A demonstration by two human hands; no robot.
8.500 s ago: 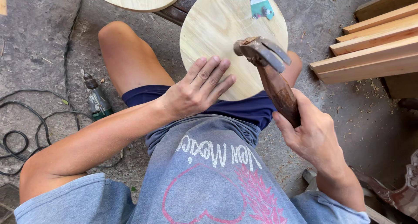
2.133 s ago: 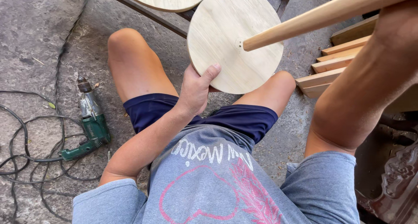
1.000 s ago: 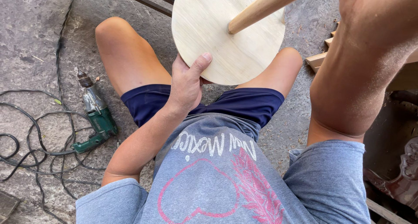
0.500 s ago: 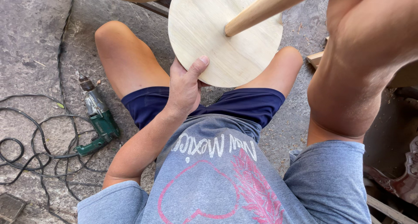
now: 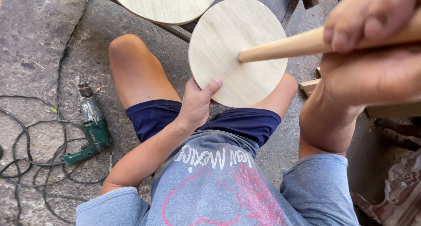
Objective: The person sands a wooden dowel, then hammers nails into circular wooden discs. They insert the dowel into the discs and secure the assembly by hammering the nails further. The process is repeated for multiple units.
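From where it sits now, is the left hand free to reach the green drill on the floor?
Probably not at once: the left hand grips the round wooden disc; the green drill lies unobstructed beside the left thigh.

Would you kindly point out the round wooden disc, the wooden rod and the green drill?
round wooden disc [image 5: 221,37], head view, bare upper-left face.
wooden rod [image 5: 280,47], head view, shaft near the disc.
green drill [image 5: 97,131], head view, green body.

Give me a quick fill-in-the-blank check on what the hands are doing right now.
The left hand grips the edge of the round ____ disc.
The right hand holds a wooden ____ whose end meets the disc's face.
A green power ____ lies on the stone floor.
Missing words: wooden; rod; drill.
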